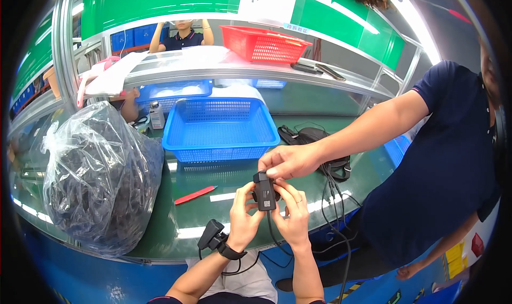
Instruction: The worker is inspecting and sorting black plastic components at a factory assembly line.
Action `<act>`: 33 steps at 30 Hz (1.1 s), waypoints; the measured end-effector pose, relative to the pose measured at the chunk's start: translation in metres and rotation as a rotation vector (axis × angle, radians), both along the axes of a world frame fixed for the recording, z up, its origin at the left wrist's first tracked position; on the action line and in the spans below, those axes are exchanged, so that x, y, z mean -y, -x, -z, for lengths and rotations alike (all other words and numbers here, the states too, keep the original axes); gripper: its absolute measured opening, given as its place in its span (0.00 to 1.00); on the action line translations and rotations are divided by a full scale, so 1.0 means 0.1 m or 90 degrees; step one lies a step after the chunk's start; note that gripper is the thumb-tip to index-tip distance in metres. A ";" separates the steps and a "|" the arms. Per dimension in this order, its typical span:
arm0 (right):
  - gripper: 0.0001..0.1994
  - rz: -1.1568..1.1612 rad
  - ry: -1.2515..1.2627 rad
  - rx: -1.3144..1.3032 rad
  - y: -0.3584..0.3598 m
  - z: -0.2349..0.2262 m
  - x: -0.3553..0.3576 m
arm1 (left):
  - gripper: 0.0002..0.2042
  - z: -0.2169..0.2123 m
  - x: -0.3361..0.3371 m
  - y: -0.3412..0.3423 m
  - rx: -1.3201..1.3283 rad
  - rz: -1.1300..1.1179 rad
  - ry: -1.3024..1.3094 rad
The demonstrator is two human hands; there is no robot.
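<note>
A small black box-shaped device with a pale printed label is held up over the front of the green table. Around its left side my left hand is closed, while my right hand grips its right side. From its lower end a black cable runs down between my forearms. A co-worker's hand reaches in from the right, fingers touching the device's top end. On my left wrist sits a black strap with another black unit attached.
Left stands a clear plastic bag full of dark items. A blue basket, a red pen-like tool and a white bottle are on the table. Right lie a black bag and cables. A red basket rests on the shelf.
</note>
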State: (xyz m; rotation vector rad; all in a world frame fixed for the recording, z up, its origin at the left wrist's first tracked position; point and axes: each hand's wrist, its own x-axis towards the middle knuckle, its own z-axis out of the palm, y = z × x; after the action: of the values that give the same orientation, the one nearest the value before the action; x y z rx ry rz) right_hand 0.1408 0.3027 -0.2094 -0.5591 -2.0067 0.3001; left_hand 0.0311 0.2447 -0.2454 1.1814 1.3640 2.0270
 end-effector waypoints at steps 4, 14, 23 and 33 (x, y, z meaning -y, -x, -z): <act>0.24 -0.111 0.077 -0.001 -0.03 -0.23 0.16 | 0.29 -0.27 0.23 0.13 -0.187 -0.136 -0.064; 0.15 -0.367 0.429 -0.016 0.32 -0.49 0.32 | 0.26 -0.93 0.78 0.53 -0.158 -0.003 0.009; 0.13 -0.327 0.451 0.128 0.21 -0.52 0.25 | 0.16 -0.78 0.89 0.81 0.261 0.433 0.124; 0.10 -0.012 0.451 -0.242 -0.53 -0.43 0.47 | 0.10 -0.68 0.76 0.63 0.202 0.472 0.178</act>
State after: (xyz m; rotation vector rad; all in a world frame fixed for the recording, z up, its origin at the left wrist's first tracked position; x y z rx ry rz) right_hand 0.1935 0.2552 -0.1660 -0.8425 -1.5046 1.0670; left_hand -0.0319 0.1682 -0.1769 0.9839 0.8392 1.3667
